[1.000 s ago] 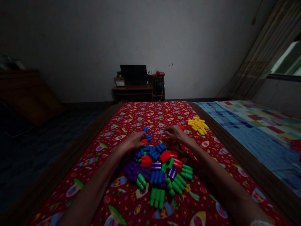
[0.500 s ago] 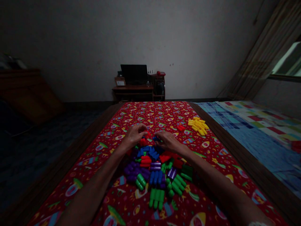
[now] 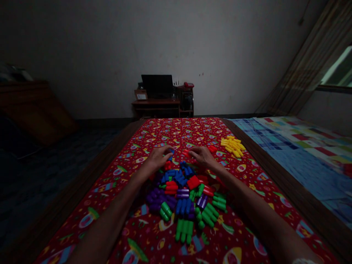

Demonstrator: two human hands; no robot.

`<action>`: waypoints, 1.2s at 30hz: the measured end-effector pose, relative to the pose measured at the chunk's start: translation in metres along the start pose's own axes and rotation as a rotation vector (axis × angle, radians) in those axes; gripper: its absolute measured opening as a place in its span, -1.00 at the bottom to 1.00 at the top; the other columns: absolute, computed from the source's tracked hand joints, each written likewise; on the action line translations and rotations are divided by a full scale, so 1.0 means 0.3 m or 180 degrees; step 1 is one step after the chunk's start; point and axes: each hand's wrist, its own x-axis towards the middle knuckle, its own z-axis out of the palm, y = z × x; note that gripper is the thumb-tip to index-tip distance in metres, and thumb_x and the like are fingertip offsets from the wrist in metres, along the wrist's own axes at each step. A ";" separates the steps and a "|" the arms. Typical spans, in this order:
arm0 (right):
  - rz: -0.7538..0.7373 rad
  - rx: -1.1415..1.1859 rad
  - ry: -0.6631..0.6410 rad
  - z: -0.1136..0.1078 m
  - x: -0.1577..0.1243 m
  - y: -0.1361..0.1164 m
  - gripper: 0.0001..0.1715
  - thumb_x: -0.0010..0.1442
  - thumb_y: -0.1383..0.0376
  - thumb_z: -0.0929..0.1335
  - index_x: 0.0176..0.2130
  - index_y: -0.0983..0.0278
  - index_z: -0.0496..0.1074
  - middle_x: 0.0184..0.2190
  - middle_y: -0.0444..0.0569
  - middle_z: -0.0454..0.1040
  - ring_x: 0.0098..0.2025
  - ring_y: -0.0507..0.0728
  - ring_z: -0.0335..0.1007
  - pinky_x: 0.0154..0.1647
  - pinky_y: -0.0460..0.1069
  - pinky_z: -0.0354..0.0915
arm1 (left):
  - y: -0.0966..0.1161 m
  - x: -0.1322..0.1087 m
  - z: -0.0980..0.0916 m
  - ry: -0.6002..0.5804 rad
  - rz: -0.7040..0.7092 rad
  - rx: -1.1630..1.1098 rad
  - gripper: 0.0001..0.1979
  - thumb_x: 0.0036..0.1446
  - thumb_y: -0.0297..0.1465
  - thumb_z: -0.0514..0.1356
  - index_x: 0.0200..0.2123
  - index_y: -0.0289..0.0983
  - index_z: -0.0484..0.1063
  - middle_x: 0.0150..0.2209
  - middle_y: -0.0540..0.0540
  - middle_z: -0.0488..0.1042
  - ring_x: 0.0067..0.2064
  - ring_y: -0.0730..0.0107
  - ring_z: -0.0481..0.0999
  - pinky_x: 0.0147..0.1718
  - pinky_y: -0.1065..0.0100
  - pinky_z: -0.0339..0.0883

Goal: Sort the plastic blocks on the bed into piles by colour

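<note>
Your left hand [image 3: 157, 158] pinches a blue block [image 3: 171, 151] and your right hand [image 3: 202, 156] a red block [image 3: 186, 153] just beyond the mixed pile [image 3: 183, 196]; a slack pinch could drop either into it.

Glossy, smooth plastic blocks [image 3: 183, 206] on matt printed cloth [image 3: 192, 126]

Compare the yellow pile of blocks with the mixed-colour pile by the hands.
The yellow pile is one colour; the mixed pile has blue, red, purple and green blocks. The yellow pile is small, the mixed pile far bigger. The yellow pile lies untouched to the right; the mixed pile has the left hand and right hand at its far edge. Both lie on the red patterned cloth.
</note>
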 end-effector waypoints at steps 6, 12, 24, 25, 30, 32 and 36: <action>0.0762 -0.1273 0.0648 -0.091 -0.028 0.175 -0.64 0.27 0.24 0.24 -0.28 0.37 0.56 -0.36 0.10 0.55 -0.35 0.09 0.37 -0.33 -0.08 0.13 | -0.050 -0.037 -0.023 -0.0855 -0.0468 0.1676 -0.75 0.08 -0.21 0.20 -0.22 -0.22 0.51 -0.28 -0.13 0.58 -0.22 0.19 0.55 -0.31 0.36 0.31; 0.0757 -0.1048 0.1181 -0.127 -0.022 0.187 -0.65 0.21 0.29 0.23 -0.22 0.37 0.56 -0.27 0.14 0.55 -0.21 0.17 0.41 -0.17 -0.01 0.22 | -0.026 -0.016 0.007 -0.0468 -0.0207 0.1269 -0.73 0.02 -0.35 0.20 -0.16 -0.21 0.50 -0.34 -0.06 0.58 -0.28 0.25 0.55 -0.34 0.39 0.29; -0.0119 0.0109 -0.0140 -0.019 -0.002 -0.021 -0.70 0.19 0.23 0.28 -0.35 0.37 0.52 -0.56 -0.14 0.40 -0.50 -0.02 0.23 -0.47 -0.14 0.04 | 0.090 -0.017 -0.033 -0.0018 0.0057 0.0369 -0.70 -0.02 -0.32 0.21 -0.16 -0.21 0.48 -0.31 -0.02 0.60 -0.29 0.30 0.56 -0.29 0.36 0.39; -0.0002 -0.0062 0.0055 -0.036 0.000 0.013 -0.70 0.20 0.24 0.27 -0.35 0.37 0.52 -0.54 -0.12 0.42 -0.49 -0.01 0.25 -0.46 -0.13 0.06 | 0.068 -0.019 -0.064 0.0012 -0.0041 0.0626 -0.73 -0.01 -0.32 0.20 -0.19 -0.21 0.50 -0.31 -0.03 0.60 -0.29 0.28 0.56 -0.29 0.37 0.38; 0.0592 -0.0938 0.0653 -0.113 -0.006 0.180 -0.65 0.21 0.25 0.25 -0.30 0.40 0.55 -0.39 0.05 0.53 -0.37 0.09 0.37 -0.33 -0.08 0.16 | -0.081 -0.045 -0.199 -0.0548 -0.0577 0.1586 -0.77 -0.05 -0.25 0.21 -0.34 -0.24 0.53 -0.33 -0.11 0.60 -0.28 0.23 0.56 -0.35 0.41 0.32; 0.0866 -0.1095 0.0762 -0.126 -0.011 0.211 -0.62 0.23 0.24 0.24 -0.23 0.41 0.56 -0.31 0.12 0.56 -0.30 0.13 0.41 -0.27 -0.05 0.19 | -0.123 -0.055 -0.202 -0.0959 -0.0849 0.1451 -0.71 -0.10 -0.21 0.23 -0.31 -0.23 0.54 -0.36 -0.09 0.60 -0.33 0.25 0.56 -0.43 0.44 0.31; 0.1163 -0.1182 0.1081 -0.150 -0.011 0.224 -0.57 0.24 0.22 0.22 -0.13 0.41 0.55 -0.25 0.18 0.57 -0.23 0.18 0.45 -0.22 -0.02 0.23 | -0.144 -0.061 -0.146 -0.1519 -0.1158 0.1146 -0.69 -0.17 -0.23 0.23 -0.32 -0.22 0.55 -0.46 -0.04 0.58 -0.44 0.28 0.53 -0.58 0.46 0.24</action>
